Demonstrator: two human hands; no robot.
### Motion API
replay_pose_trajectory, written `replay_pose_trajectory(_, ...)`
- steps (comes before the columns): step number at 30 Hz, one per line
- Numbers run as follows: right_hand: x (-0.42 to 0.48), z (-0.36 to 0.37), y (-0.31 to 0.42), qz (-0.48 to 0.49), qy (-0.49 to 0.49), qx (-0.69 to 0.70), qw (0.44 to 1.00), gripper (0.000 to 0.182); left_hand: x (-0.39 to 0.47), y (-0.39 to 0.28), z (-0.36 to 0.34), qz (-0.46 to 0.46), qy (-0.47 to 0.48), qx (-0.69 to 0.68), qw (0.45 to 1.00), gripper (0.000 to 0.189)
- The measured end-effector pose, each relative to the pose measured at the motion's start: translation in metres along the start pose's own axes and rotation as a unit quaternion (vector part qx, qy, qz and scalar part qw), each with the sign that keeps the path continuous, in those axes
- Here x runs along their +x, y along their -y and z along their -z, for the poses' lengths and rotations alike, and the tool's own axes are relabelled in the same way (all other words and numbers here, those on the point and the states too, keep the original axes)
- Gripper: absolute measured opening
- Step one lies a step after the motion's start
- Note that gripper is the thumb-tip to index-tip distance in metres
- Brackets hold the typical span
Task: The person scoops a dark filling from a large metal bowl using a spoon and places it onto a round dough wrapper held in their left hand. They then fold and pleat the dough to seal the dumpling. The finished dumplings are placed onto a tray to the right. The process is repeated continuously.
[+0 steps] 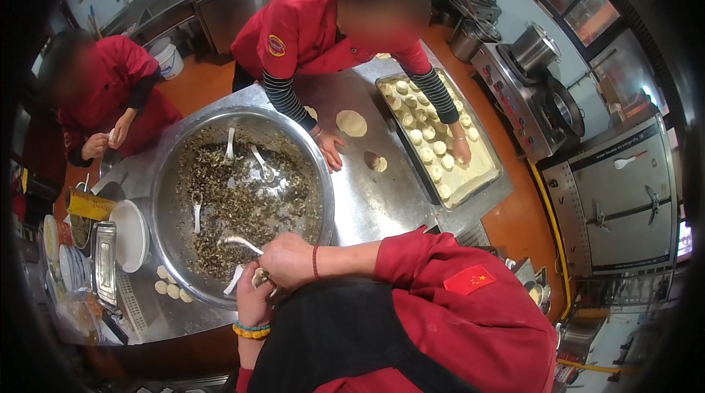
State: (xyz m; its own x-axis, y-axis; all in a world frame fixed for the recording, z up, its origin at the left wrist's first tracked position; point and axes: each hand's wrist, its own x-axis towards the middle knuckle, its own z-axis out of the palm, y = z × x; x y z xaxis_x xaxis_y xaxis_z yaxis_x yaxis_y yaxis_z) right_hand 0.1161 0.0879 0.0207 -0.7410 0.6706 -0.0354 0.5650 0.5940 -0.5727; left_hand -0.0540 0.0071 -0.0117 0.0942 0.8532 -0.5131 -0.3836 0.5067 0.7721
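Observation:
Over the near edge of a large metal bowl of dark chopped filling, my two hands are close together. In my right hand is a spoon, its head above the filling. My left hand, with a beaded bracelet at the wrist, holds a piece of filled dough, partly hidden by the fingers. A white spoon rests at the bowl's near rim beside it. Several more white spoons lie in the filling. Left of the bowl sit several pleated buns.
Across the metal table, a co-worker's hand rests near a flat dough round and the other reaches into a tray of buns. Another co-worker pinches dough at left. Plates and a white bowl stand left.

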Motion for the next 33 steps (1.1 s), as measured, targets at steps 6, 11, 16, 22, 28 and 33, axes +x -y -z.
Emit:
replay_pose_trajectory(6,-0.001,0.001,0.003,0.01,-0.01,-0.004,1.0,0.017,-0.009,-0.025,-0.012,0.053,0.019,-0.121,0.991,0.03)
replay_pose_trajectory(11,0.0,-0.011,-0.001,0.031,-0.031,-0.007,0.999,0.016,0.003,-0.008,-0.005,0.039,-0.035,-0.071,0.996,0.024)
replay_pose_trajectory(16,-0.002,0.019,0.007,0.044,0.0,0.007,0.999,0.019,0.003,-0.008,0.0,0.036,-0.032,-0.007,0.999,0.032)
replay_pose_trajectory(22,0.001,0.003,0.003,0.027,-0.002,0.001,1.0,0.02,-0.003,-0.021,-0.012,0.013,0.027,-0.022,0.999,0.042)
replay_pose_trajectory(28,0.002,-0.009,-0.004,0.025,-0.026,0.001,0.999,0.017,0.007,-0.011,0.004,-0.004,0.021,-0.082,0.996,0.039)
replay_pose_trajectory(33,0.001,-0.01,-0.001,0.019,-0.085,0.005,0.996,0.016,0.008,-0.004,0.002,-0.006,-0.004,-0.124,0.992,0.034)
